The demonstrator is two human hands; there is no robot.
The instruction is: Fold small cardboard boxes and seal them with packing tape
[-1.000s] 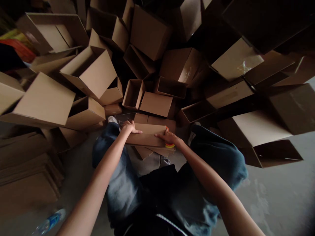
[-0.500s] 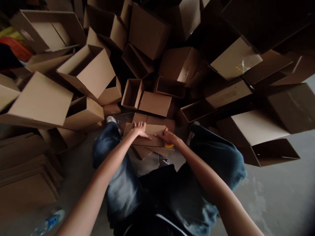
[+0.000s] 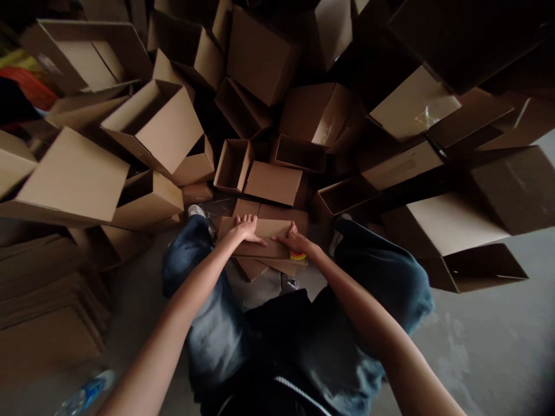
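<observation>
A flat brown cardboard box point(image 3: 260, 245) lies on the floor between my spread legs. My left hand point(image 3: 247, 227) rests on its top, fingers spread and flat, holding nothing. My right hand point(image 3: 295, 240) sits on the box's right end, curled over a small red and yellow tape roll point(image 3: 298, 256) that shows just below the palm. More cardboard flaps point(image 3: 254, 267) stick out from under the box towards me.
Several open and closed cardboard boxes point(image 3: 156, 124) are piled all round the front and sides. Flattened cartons point(image 3: 47, 294) are stacked at the left. A plastic water bottle point(image 3: 87, 393) lies on the concrete floor point(image 3: 477, 346) at lower left.
My left hand has slid from the box's left edge onto its top and spread flat. My right hand has stayed at the right end with the tape roll.
</observation>
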